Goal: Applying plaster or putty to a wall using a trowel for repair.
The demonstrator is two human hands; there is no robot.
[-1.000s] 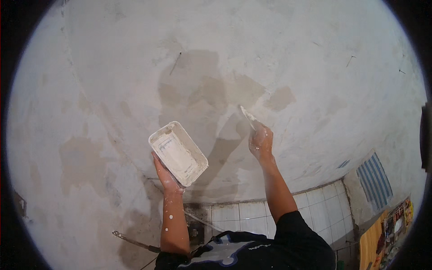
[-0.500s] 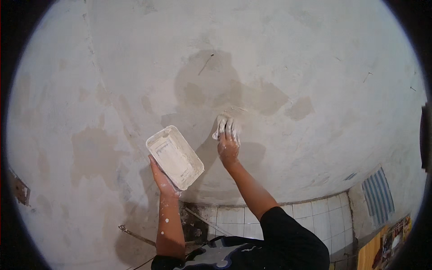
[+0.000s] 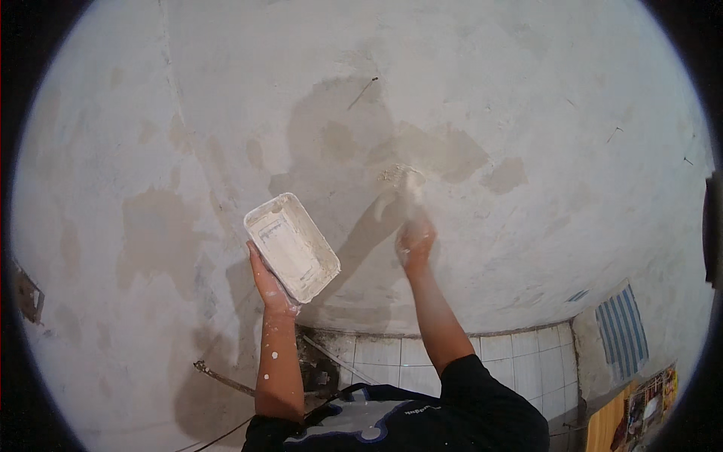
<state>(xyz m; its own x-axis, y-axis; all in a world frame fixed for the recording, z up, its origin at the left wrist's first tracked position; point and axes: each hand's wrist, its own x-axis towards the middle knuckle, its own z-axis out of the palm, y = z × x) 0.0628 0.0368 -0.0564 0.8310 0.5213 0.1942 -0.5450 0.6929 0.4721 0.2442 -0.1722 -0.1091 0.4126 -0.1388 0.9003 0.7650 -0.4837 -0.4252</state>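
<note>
My left hand [image 3: 273,286] grips a white rectangular plastic tub [image 3: 292,248] with pale putty coating its floor and walls; the fingers wrap along its left side and underneath. To its right, my right hand [image 3: 415,242] is blurred, closed on a putty knife [image 3: 410,190] smeared with white. The blurred blade is at a ridged smear of pale putty [image 3: 392,175] on the wall [image 3: 527,90]. Damp-looking beige patches and my shadow surround that spot. White flecks mark both hands and my left forearm.
A bent nail [image 3: 361,94] sticks out above the smear. White tiles [image 3: 527,361] run along the bottom. At right are a striped blue cloth [image 3: 621,329] and a wooden board with colourful items [image 3: 611,420]. A pipe [image 3: 222,377] juts out at lower left, near a dark opening.
My right hand swung left and down, and has since moved up and right, with fresh putty now showing on the wall. My left hand and tub have shifted slightly left and up in view.
</note>
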